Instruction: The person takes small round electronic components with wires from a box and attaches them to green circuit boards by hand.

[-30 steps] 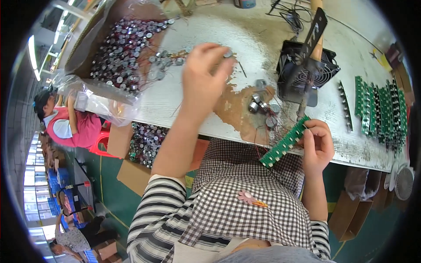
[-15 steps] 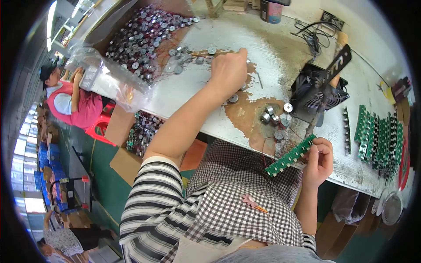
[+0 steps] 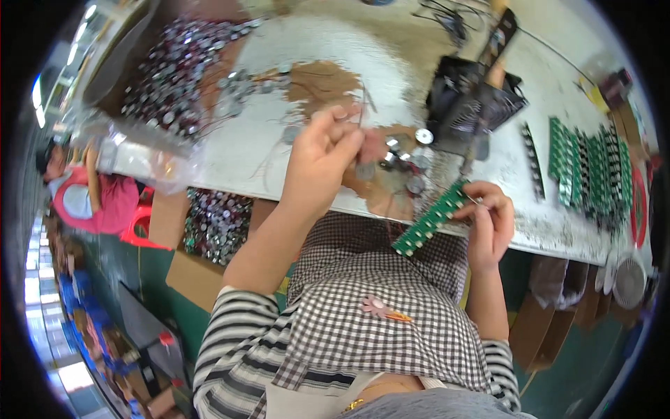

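Observation:
In my right hand (image 3: 488,220) is a green circuit board strip (image 3: 429,222), gripped near its upper end and slanting down to the left past the table edge. A thin pale piece also shows between those fingers. My left hand (image 3: 322,159) is raised over the table, left of the strip, with thumb and fingers pressed together. By its fingertips runs a thin dark line, perhaps a wire; what they pinch is blurred. Small round silver parts (image 3: 414,184) with thin wires lie between my hands, just beyond the strip.
A large heap of silver parts (image 3: 185,66) fills the far left; a carton (image 3: 167,220) below holds more. A black fan (image 3: 467,105) stands behind the strip, a slotted black metal piece (image 3: 499,35) over it. Several green strips (image 3: 586,167) lie right. A person (image 3: 98,192) sits far left.
My left hand has come back from the far side of the table toward me, its fingers now pinched. The right hand still holds the strip. The whole view has shifted.

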`<state>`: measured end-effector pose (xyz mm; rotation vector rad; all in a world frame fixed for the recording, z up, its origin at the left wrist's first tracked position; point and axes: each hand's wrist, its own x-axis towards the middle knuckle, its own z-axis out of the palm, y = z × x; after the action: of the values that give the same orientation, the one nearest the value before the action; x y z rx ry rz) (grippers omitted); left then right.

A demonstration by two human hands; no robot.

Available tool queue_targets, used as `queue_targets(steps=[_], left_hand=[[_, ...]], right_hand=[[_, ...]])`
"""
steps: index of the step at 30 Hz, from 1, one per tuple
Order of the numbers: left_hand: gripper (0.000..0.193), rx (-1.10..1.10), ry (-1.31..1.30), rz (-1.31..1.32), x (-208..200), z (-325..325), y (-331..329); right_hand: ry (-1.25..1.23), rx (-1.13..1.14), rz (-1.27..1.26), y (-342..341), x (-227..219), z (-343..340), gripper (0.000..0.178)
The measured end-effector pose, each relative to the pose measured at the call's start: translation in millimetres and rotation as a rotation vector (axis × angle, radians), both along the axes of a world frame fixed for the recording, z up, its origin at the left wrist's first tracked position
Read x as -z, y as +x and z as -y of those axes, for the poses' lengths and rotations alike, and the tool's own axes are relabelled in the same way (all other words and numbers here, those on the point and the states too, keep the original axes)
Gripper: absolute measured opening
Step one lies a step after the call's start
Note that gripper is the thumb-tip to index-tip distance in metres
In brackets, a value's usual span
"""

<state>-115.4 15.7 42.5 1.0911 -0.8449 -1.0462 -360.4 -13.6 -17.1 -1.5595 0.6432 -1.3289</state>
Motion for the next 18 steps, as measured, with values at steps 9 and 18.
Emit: queue_targets(steps=[9, 18], left_hand=[[0.012, 0.341, 0.354, 0.024, 15, -11, -36], [0.014, 0.373, 0.268, 0.05, 11, -2, -59]], right_hand=[[-0.145, 0.13, -0.169, 8, -9, -3, 0.007], [-0.053, 0.086, -0.005, 6, 0, -10, 0.008]])
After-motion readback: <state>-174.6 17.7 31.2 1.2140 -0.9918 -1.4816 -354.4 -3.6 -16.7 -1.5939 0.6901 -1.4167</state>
